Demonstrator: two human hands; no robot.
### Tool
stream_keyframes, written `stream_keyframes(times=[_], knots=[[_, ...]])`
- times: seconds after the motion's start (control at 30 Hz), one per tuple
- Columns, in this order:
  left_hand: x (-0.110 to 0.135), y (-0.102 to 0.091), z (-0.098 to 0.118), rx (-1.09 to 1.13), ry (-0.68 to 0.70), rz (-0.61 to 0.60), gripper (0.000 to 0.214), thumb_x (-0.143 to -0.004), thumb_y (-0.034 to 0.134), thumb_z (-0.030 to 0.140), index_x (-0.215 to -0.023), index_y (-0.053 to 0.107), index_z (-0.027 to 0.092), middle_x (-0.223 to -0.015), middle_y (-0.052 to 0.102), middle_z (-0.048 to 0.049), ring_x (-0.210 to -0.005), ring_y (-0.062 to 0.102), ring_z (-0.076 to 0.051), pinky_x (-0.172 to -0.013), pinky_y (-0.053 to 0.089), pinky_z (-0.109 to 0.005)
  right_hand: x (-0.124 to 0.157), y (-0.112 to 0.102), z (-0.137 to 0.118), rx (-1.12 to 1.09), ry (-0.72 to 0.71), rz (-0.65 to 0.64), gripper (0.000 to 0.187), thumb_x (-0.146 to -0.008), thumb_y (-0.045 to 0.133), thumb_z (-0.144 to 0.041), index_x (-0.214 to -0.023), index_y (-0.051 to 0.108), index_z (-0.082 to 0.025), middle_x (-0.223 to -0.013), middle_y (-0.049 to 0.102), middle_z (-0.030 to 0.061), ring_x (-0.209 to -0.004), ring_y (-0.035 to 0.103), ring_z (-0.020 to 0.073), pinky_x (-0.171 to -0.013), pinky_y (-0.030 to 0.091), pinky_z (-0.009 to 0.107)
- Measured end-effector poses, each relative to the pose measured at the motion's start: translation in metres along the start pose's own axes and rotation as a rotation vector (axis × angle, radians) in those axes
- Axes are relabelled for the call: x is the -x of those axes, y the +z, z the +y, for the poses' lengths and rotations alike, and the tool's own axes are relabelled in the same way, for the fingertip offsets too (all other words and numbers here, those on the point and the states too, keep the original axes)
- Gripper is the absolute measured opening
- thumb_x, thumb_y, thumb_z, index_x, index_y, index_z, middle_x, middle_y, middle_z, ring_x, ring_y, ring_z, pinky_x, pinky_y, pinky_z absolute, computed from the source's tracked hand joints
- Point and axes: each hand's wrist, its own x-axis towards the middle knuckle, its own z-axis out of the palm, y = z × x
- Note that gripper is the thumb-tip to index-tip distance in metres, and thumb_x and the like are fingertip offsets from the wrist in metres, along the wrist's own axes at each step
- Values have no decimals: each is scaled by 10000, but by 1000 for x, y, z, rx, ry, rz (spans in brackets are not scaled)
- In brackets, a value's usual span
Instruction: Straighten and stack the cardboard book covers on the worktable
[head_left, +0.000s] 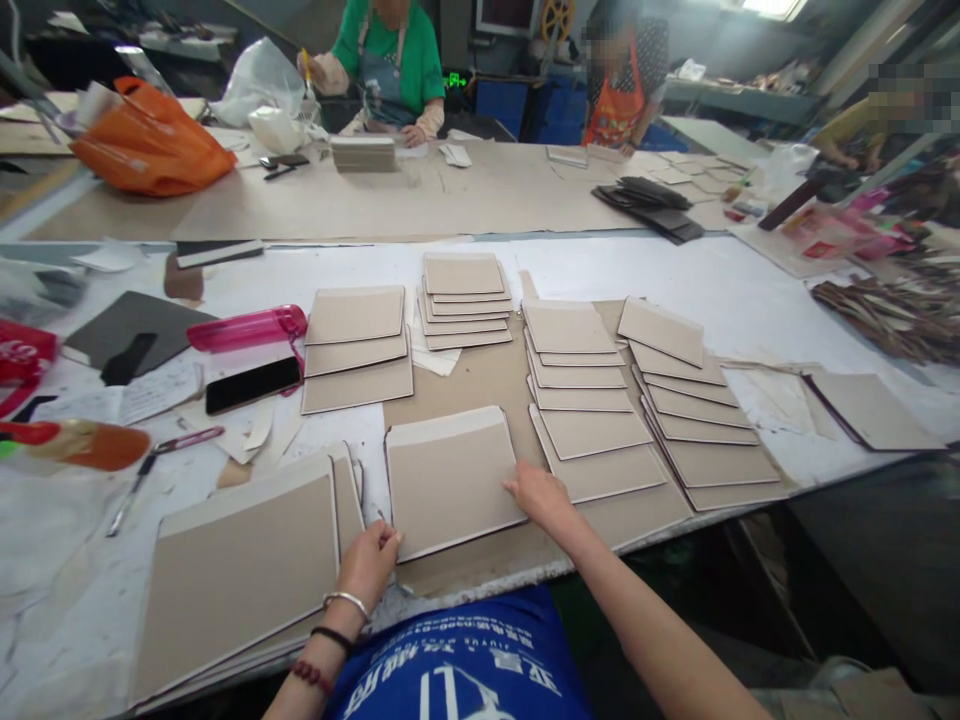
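Note:
A beige board panel (454, 485) with dark edges and a paler strip along its top lies flat in front of me. My left hand (371, 560) is closed, pinching its lower left corner. At the panel's right edge is my right hand (544, 497), its fingers curled closed with thumb and fingertip on the edge. Left of it, a pile of larger beige panels (247, 550) lies partly under my left wrist. Overlapping rows of similar panels stand beyond, including a right row (697, 420), a middle row (581, 380) and a back stack (463, 280).
A black phone (253, 386), a pink case (247, 328), a pen (165, 455) and an orange-brown bottle (94, 443) lie on the left. One separate panel (877, 410) rests at far right. Across the table are an orange bag (150, 145), black pieces (649, 205) and co-workers (390, 70).

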Motion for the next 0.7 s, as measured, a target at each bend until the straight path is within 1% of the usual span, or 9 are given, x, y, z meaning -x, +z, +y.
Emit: stream_keyframes(times=[0.1,0.2,0.47,0.7], knots=[[-1,1,-1,11,-2,5,203,-772,408,246,-577,437,198,-484,524,23,-521,521,-136,-520,327,-232,-4,-2,3,-38,-4,-57,290,-836,435,-379,-1014,518,-166,-946,639,134,-912,592,239,-704,415,297],[0,1,1,16,-16,18,198,-763,426,237,-572,452,194,-477,517,27,-520,514,-132,-520,322,-230,-7,-1,5,-44,0,-87,308,-837,419,-383,-1030,513,-161,-957,635,150,-915,590,254,-706,411,314],[3,-4,7,40,-64,28,166,-749,457,194,-586,483,181,-484,507,31,-528,498,-120,-530,311,-223,-10,4,6,-12,-24,-86,292,-849,401,-360,-1020,497,-143,-952,634,169,-912,593,274,-694,396,317],[4,-6,9,64,-69,16,170,-737,478,177,-567,483,176,-486,506,31,-532,490,-116,-527,303,-219,-10,4,6,0,-29,-77,273,-847,415,-355,-1011,495,-153,-953,635,155,-900,595,256,-685,384,298]])
